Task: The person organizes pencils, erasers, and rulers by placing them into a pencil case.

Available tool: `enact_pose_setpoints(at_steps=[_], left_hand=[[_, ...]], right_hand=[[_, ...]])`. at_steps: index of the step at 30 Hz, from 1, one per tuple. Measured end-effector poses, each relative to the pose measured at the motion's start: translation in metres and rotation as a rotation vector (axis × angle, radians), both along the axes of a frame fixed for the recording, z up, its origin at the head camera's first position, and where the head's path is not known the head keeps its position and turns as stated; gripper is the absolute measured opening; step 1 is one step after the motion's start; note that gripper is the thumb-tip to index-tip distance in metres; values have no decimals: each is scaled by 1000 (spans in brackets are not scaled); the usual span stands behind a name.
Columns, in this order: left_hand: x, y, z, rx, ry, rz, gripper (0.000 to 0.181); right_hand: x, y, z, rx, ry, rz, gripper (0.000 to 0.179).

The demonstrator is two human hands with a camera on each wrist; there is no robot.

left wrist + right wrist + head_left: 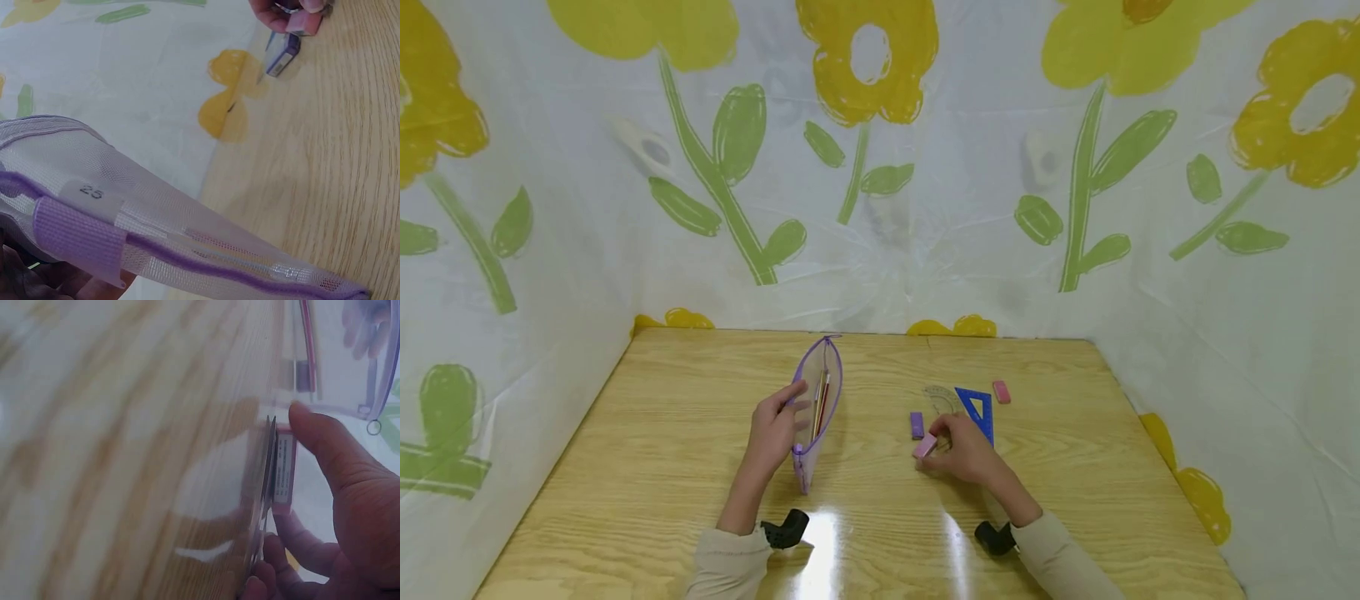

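Note:
My left hand (772, 429) grips the side of a see-through mesh pencil case (806, 467) with purple trim, its fingers showing through the mesh. The case stands upright with its mouth unzipped; slim pencils (820, 408) lean inside. A label reading 25 shows on the mesh (91, 192) in the left wrist view. Low over the table, my right hand (966, 452) pinches a pink eraser (926, 446) between thumb and fingers. In the right wrist view, thin dark flat edges (270, 462) run right beside the eraser (284, 465). A purple eraser (917, 425) lies just beyond it.
Beyond the right hand lie a clear protractor (942, 393) and a blue set square (985, 421), partly covered by the hand. Another pink eraser (1002, 392) lies farther right. The wooden table (685, 433) is bounded by white flowered cloth (880, 275) at the back and sides.

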State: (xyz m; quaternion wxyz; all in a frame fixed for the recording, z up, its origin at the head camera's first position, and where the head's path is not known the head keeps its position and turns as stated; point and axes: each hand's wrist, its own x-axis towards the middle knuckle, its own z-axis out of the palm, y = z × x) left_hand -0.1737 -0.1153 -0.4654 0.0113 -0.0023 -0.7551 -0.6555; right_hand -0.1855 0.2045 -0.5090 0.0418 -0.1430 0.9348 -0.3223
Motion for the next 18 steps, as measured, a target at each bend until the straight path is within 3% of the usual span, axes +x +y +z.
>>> enact_pose_setpoints(at_steps=[18], left_hand=[[3,0,1,17,-7,13,46]], right_hand=[[1,0,2,-27,34,15,45]])
